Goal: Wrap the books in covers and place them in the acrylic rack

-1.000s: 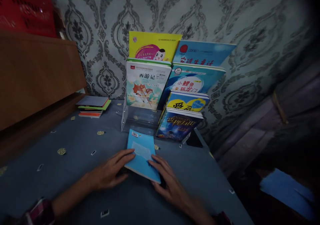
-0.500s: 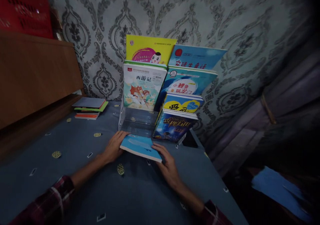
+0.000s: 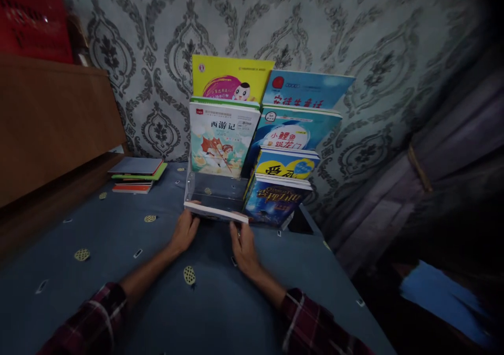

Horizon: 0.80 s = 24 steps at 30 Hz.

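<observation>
On the table (image 3: 157,318): clear rack (image 3: 214,188), books (image 3: 222,141) standing in it.
One book (image 3: 217,212), seen edge-on, is at the rack's lower front, left hand (image 3: 185,232) curled on its left end, right hand (image 3: 244,247) on its right, both grips partly hidden.

- Slim rectangular book (image 3: 216,211): white along its visible edge.
- Tall rectangular yellow book (image 3: 220,70): magenta patch.
- Upright dark-blue rectangular book (image 3: 275,206): gold lettering.
- Blue-grey tablecloth (image 3: 224,302): yellow dotted ovals, small white-edged rectangles.
- Pale grey wallpaper (image 3: 157,34): darker damask medallions.
- Long dark maroon fabric sleeves (image 3: 313,323): pale plaid lines.
- Boxy wooden cabinet (image 3: 51,116): brown.
- Plastic basket (image 3: 31,21): red.
</observation>
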Motion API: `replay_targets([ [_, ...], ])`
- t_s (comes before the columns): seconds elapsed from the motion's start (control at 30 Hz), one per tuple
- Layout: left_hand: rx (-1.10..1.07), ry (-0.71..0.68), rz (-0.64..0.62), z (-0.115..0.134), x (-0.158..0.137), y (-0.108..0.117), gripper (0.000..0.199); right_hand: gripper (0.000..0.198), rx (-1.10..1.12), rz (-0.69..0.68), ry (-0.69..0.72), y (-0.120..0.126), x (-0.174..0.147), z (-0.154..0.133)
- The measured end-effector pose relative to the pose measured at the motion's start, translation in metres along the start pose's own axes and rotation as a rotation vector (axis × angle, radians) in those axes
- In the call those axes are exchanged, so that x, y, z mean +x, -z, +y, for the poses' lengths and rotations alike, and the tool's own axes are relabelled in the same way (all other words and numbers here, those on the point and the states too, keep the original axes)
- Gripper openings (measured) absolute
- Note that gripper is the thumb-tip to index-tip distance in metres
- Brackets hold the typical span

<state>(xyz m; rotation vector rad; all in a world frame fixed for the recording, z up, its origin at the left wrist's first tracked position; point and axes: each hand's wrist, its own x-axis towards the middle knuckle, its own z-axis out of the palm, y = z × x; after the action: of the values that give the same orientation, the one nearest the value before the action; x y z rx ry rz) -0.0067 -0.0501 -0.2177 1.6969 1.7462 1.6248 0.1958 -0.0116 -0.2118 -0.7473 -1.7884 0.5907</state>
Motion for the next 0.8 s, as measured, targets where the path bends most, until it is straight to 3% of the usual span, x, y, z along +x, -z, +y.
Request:
replay_targets([
  [0.23, -0.004, 0.043, 0.056, -0.003, 0.003, 0.004, 0.036, 0.03, -0.018, 0.004, 0.029, -0.009, 0.005, -0.003],
  [0.4, 0.039, 0.07, 0.118, 0.002, 0.015, 0.016, 0.02, 0.03, 0.012, -0.003, 0.072, -0.017, 0.029, -0.019],
  [0.6, 0.063, 0.016, 0.145, 0.027, 0.036, 0.031, 0.027, 0.021, 0.047, -0.014, 0.039, -0.015, 0.062, -0.033],
  [0.8, 0.15, -0.117, 0.208, 0.065, 0.07, 0.047, 0.012, 0.019, 0.105, 0.075, 0.129, -0.003, 0.099, -0.056],
])
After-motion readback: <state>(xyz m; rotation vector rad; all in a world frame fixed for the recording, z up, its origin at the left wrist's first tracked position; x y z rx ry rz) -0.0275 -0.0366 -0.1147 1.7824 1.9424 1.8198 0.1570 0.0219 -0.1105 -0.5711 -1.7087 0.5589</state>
